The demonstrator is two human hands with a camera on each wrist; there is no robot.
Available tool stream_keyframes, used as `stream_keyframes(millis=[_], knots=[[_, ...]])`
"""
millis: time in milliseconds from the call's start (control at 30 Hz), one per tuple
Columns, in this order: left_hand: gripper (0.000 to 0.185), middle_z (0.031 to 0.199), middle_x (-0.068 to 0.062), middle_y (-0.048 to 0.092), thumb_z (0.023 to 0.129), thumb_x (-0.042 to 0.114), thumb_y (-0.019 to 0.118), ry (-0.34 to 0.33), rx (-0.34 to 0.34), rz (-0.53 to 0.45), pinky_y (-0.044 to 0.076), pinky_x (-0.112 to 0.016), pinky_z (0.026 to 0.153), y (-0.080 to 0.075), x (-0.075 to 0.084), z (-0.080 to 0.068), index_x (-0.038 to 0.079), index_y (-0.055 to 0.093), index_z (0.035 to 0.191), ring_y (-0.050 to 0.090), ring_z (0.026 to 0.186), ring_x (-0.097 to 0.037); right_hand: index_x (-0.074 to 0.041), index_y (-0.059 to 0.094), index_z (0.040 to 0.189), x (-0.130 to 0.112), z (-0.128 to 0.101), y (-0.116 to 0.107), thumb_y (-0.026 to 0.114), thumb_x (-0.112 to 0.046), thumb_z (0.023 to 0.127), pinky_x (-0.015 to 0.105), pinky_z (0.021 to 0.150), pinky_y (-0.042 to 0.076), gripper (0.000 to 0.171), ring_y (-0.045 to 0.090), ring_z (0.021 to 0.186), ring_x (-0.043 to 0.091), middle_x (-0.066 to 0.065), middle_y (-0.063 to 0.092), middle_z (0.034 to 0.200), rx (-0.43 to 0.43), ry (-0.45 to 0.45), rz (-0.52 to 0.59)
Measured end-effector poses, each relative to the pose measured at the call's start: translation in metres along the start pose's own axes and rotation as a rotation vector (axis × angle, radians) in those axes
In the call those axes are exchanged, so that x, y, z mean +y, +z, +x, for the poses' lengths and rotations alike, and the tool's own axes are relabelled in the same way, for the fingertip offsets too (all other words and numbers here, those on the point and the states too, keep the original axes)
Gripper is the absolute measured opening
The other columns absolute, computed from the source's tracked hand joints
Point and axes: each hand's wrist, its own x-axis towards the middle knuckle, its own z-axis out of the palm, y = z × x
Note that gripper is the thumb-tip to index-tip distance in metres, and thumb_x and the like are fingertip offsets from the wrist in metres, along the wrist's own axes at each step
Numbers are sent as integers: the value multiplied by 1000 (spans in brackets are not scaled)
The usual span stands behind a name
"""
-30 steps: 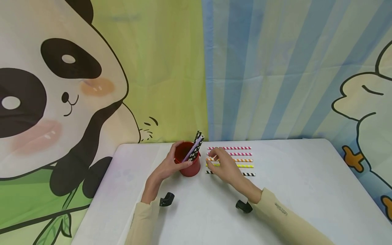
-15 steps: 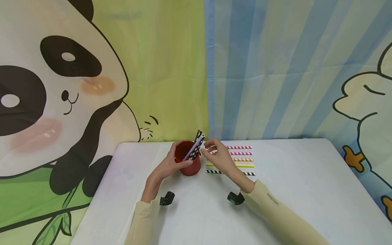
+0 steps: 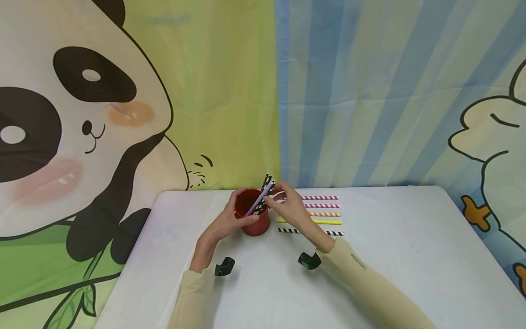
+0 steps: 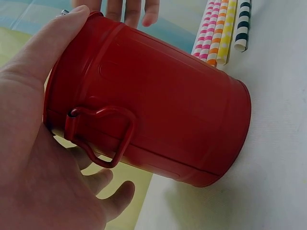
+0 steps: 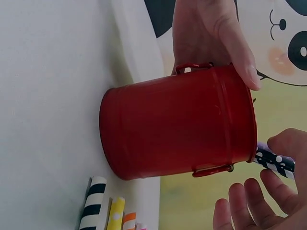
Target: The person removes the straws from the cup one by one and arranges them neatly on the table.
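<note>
A red metal can (image 3: 256, 224) stands on the white table (image 3: 390, 256) with a purple straw (image 3: 255, 204) and black-and-white dotted straws (image 3: 266, 185) leaning out of it. My left hand (image 3: 231, 218) grips the can from the left, thumb (image 4: 48, 43) on its wall (image 4: 158, 105) beside the wire handle (image 4: 100, 134). My right hand (image 3: 283, 201) hovers at the straw tips with fingers spread and thumb (image 5: 288, 143) just above a dotted straw (image 5: 273, 162), fingertips (image 5: 249, 201) below it, not closed on it.
Several straws lie in a row right of the can: red-striped (image 3: 322, 198), pink (image 3: 324, 206), orange (image 3: 326, 214), yellow (image 3: 324, 222) and black-and-white (image 3: 334, 233). A cartoon curtain (image 3: 246, 91) hangs behind the table's far edge.
My right hand left the row of laid-out straws and moved left and up to the straw tips in the can. The left hand and the can stayed put.
</note>
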Motion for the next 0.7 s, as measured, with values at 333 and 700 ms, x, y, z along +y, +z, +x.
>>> stream_keyframes(millis=[333, 700], knots=[[91, 147, 2, 42, 86, 36, 80, 2, -3, -8, 42, -49, 109, 0, -1, 0, 34, 20, 154, 42, 135, -24, -12, 62, 103, 0, 4, 11, 72, -30, 92, 32, 76, 58, 24, 67, 98, 24, 8, 68, 111, 32, 4, -27], [92, 147, 1, 43, 86, 35, 79, 19, -2, -5, 42, -47, 107, 0, -1, 0, 29, 20, 156, 44, 134, -25, -15, 63, 109, -2, 5, 17, 71, -35, 92, 34, 77, 57, 27, 65, 101, 25, 7, 67, 112, 48, 34, -26]])
